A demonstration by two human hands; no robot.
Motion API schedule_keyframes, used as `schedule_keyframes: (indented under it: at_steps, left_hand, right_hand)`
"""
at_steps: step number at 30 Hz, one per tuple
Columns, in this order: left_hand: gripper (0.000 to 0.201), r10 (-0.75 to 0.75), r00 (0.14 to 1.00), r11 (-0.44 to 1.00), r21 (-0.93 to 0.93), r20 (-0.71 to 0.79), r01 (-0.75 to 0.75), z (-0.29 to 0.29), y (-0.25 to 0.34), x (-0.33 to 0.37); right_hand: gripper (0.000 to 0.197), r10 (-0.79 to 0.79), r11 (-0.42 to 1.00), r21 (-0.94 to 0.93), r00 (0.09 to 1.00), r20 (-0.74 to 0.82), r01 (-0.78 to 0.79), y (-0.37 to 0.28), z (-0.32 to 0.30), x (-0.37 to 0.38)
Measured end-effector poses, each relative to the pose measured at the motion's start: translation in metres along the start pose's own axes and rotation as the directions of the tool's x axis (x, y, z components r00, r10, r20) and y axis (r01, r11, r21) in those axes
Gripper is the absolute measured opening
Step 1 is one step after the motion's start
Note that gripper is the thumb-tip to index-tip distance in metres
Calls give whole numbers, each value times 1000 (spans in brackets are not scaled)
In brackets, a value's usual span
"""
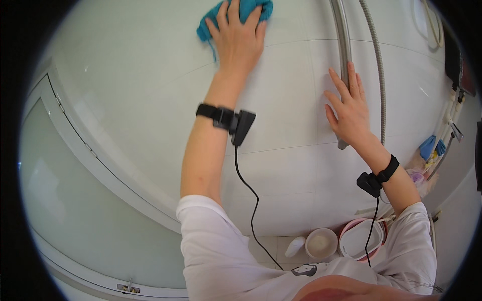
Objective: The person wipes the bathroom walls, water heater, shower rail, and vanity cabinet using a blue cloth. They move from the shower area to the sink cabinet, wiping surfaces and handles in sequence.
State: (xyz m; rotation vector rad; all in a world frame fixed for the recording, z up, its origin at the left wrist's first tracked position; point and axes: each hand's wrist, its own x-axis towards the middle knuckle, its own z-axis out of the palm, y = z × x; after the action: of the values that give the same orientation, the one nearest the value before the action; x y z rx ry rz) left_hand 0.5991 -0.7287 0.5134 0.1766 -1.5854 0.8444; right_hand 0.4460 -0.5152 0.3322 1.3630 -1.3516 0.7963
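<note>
My left hand (238, 41) is raised to the top of the view, fingers spread over a blue-green cloth (208, 25) and pressing it flat against the white tiled wall (271, 100). A loose strand of the cloth hangs below my wrist side. To the right, my right hand (351, 113) lies with fingers stretched out on the lower part of a grey metal shower bar (343, 35), not wrapped round it. A ribbed metal shower hose (377, 60) runs down just right of that hand. Each wrist carries a black strap with a small cabled device.
A frosted door with a white frame (108, 163) stands at the left. On the floor below are a pale bucket (321, 244), a white bottle (295, 246) and white and pink basins (360, 238). Blue cloths (428, 148) and a bath puff (417, 176) hang at the right.
</note>
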Motion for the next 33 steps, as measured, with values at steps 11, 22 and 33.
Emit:
schedule_keyframes:
  at_steps: [11,22,33]
  left_hand:
    - [51,-581,800,787,144,-153,600,-35,-186,-64]
    - [35,-196,980,980,-13,19,197,-29,4,-198]
    - [11,145,928,949,-313,344,-32,-25,209,-316]
  right_hand:
    - [18,9,1000,-11,1000,-22,-10,0,0,-1]
    - [19,1,993,117,999,32,-4,-10,-9,11]
    - [28,208,927,280,963,171,-250,-40,-35,-111]
